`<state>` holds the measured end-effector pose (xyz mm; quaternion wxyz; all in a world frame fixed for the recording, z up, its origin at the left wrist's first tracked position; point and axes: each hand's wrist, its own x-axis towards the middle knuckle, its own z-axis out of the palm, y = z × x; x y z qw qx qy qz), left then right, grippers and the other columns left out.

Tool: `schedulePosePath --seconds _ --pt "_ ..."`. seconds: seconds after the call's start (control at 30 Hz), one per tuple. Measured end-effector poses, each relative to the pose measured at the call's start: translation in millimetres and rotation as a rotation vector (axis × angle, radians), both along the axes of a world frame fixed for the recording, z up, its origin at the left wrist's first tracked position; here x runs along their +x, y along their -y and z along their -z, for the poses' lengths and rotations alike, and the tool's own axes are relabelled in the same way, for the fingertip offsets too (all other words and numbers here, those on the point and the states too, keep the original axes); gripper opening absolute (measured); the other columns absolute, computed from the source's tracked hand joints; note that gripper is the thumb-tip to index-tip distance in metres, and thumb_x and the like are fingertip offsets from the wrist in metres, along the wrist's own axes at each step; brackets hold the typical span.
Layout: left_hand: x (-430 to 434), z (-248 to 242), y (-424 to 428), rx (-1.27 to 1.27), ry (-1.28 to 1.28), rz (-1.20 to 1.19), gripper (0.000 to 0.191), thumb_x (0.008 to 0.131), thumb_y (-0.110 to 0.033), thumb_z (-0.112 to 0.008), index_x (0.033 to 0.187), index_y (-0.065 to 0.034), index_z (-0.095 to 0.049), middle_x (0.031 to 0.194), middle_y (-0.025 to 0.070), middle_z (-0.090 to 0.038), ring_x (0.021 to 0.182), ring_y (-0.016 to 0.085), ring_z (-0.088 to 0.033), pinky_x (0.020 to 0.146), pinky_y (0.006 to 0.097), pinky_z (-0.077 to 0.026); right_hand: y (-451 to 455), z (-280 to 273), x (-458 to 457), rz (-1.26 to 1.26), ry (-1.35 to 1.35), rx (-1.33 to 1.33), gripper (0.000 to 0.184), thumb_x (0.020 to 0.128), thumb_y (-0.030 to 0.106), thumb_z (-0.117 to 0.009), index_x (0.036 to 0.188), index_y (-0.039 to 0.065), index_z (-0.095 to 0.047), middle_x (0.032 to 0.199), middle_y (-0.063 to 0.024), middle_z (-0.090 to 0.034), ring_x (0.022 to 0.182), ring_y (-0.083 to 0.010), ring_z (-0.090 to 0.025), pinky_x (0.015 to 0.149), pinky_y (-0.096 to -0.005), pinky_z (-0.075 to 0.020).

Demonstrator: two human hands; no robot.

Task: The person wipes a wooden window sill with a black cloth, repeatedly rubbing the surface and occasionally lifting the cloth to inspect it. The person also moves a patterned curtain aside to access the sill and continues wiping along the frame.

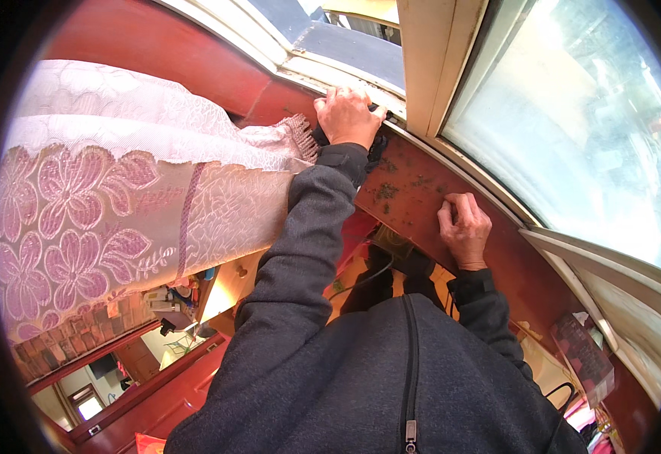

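Observation:
My left hand (348, 116) is at the lower track of the window frame (336, 76), its fingers bent over a dark cloth (377, 150) that shows beside the wrist. My right hand (464, 230) rests on the red windowsill (415, 213), fingers curled; whether anything is under them cannot be told. Dark crumbs of dirt (387, 191) lie scattered on the sill between the two hands. The fringe of a pink and white floral curtain (299, 133) touches the sill just left of my left hand.
A glass window pane (569, 125) stands at the right behind a pale frame post (430, 62). A patterned box (583, 354) sits at the sill's lower right. A cable (364, 279) hangs below the sill. At lower left are a mirror (132, 363) and a wooden drawer (231, 284).

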<state>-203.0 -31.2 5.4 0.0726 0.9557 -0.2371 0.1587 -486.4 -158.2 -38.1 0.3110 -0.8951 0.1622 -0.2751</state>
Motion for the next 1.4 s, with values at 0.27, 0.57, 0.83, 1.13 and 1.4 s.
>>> schedulePosePath --seconds 0.27,0.57,0.83,1.13,1.4 --pt "-3 -25 20 0.377 -0.137 -0.059 0.065 0.086 -0.079 -0.081 0.118 -0.0234 -0.090 0.123 0.0006 -0.084 0.130 0.023 -0.069 0.108 0.0539 -0.047 1 0 0 -0.003 0.010 -0.003 0.011 0.091 0.003 -0.081 0.097 0.009 -0.073 0.092 -0.0095 -0.072 0.076 -0.0354 -0.074 0.067 -0.0452 -0.0580" --pt "12 -34 29 0.386 -0.395 -0.179 0.082 0.084 -0.075 -0.089 0.145 -0.0195 -0.079 0.146 0.0047 -0.080 0.155 0.031 -0.056 0.128 0.0602 -0.034 3 2 -2 0.001 0.024 0.002 0.011 0.092 0.004 -0.080 0.098 0.009 -0.072 0.093 -0.0090 -0.073 0.076 -0.0341 -0.075 0.068 -0.0443 -0.0584" --pt "-2 -21 37 0.281 -0.366 -0.229 0.056 0.091 -0.049 -0.081 0.136 -0.0154 -0.083 0.141 0.0054 -0.081 0.151 0.029 -0.059 0.123 0.0575 -0.038 5 5 0 0.000 0.057 -0.004 0.012 0.092 0.005 -0.080 0.098 0.010 -0.071 0.092 -0.0091 -0.073 0.075 -0.0343 -0.074 0.067 -0.0455 -0.0588" --pt "2 2 36 0.372 -0.221 -0.115 0.042 0.087 -0.050 -0.080 0.116 -0.0210 -0.089 0.123 0.0019 -0.085 0.135 0.028 -0.068 0.114 0.0539 -0.044 6 7 -2 0.002 0.096 0.014 0.011 0.092 0.007 -0.080 0.097 0.011 -0.071 0.091 -0.0093 -0.072 0.074 -0.0346 -0.074 0.067 -0.0456 -0.0594" --pt "11 25 29 0.318 -0.132 -0.010 0.037 0.083 -0.041 -0.081 0.112 -0.0179 -0.086 0.117 0.0077 -0.083 0.128 0.032 -0.070 0.114 0.0524 -0.043 5 6 -4 0.010 0.078 0.036 0.011 0.092 0.007 -0.080 0.097 0.011 -0.071 0.091 -0.0090 -0.072 0.074 -0.0345 -0.075 0.066 -0.0454 -0.0598"
